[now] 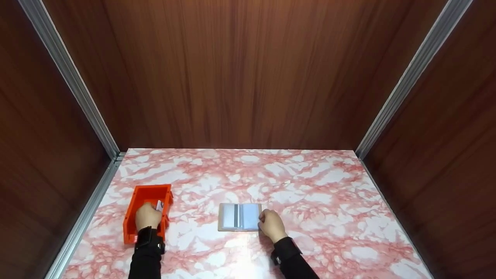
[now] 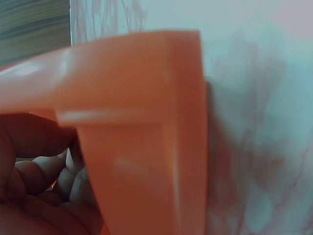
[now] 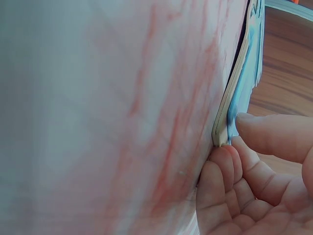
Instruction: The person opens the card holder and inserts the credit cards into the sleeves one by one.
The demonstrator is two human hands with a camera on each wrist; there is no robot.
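My left hand point(image 1: 148, 216) reaches down into an orange bin point(image 1: 126, 228), fingers curled. Beside its fingertips a small whitish card point(image 1: 159, 205) with dark print shows, apparently gripped. In the left wrist view the bin's wall point(image 2: 142, 171) hides most of the fingertips. My right hand point(image 1: 272, 224) is at the right edge of a small open card album point(image 1: 251, 216) with clear plastic pockets and a tan cover. Seen from the right wrist, thumb and fingers pinch the album's edge point(image 3: 230, 115), with bluish plastic sheets above the tan layer.
The bin stands on the left of a red-and-white marbled table point(image 1: 317, 186); the album lies flat near the middle. Dark wood-grain panels point(image 1: 240, 77) enclose the back and both sides, with metal rails point(image 1: 410, 77) at the corners.
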